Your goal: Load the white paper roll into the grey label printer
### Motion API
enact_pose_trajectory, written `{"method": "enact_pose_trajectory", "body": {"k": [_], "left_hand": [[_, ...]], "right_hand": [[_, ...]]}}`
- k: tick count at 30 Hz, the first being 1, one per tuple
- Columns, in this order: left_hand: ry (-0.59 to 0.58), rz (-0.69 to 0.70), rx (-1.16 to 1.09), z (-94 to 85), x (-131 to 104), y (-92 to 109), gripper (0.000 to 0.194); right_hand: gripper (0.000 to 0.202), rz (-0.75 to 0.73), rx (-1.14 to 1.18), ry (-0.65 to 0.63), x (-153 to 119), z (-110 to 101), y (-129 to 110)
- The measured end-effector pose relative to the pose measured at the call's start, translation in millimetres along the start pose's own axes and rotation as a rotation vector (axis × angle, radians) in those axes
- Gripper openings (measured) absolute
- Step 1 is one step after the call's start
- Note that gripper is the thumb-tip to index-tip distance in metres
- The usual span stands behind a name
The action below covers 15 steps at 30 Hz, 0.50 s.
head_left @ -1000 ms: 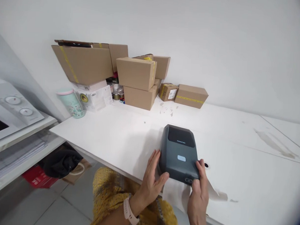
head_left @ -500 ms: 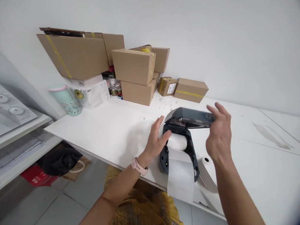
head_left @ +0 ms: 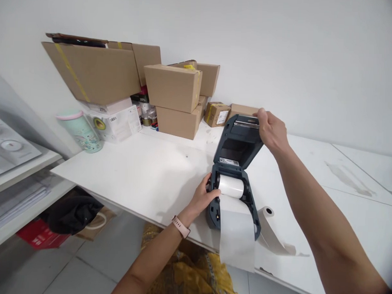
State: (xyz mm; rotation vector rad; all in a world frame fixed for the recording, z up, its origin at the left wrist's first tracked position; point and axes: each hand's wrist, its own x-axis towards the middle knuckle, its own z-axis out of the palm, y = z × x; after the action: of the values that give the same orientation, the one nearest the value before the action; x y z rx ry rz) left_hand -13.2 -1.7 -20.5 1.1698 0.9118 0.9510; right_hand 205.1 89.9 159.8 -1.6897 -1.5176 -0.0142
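Note:
A dark label printer (head_left: 214,218) stands near the table's front edge, its lid (head_left: 226,137) tilted up and back. Inside sits a white paper roll (head_left: 232,187), and a strip of paper (head_left: 237,240) from it hangs over the table edge. My right hand (head_left: 274,131) grips the raised lid by its upper right corner. At the printer's left side, my left hand (head_left: 202,199) holds the body, thumb on the inner rim near the roll; its other fingers are partly hidden. A partly unwound paper roll (head_left: 270,231) lies just right of the printer.
Cardboard boxes (head_left: 170,88) are stacked at the back against the wall, with a smaller taped box (head_left: 217,114) beside them. A mint tumbler (head_left: 81,132) and a white box (head_left: 118,125) stand at the left. A shelf (head_left: 38,156) holds a white appliance with dials.
The lid has swung up and back with my right hand, from nearly level to steeply raised. My left hand has come down from hovering over the roll to the printer's side.

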Motion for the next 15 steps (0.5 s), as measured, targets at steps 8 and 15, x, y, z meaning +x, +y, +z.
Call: {"method": "enact_pose_trajectory", "body": {"k": [8, 15], "left_hand": [[0.033, 0.037, 0.128, -2.6, 4, -4, 0.07], [-0.005, 0.086, 0.858, -6.5, 4, 32, 0.048]], "right_hand": [[0.058, -0.346, -0.098, 0.001, -34, -19, 3], [0.03, -0.572, -0.195, 0.003, -92, -16, 5]]}}
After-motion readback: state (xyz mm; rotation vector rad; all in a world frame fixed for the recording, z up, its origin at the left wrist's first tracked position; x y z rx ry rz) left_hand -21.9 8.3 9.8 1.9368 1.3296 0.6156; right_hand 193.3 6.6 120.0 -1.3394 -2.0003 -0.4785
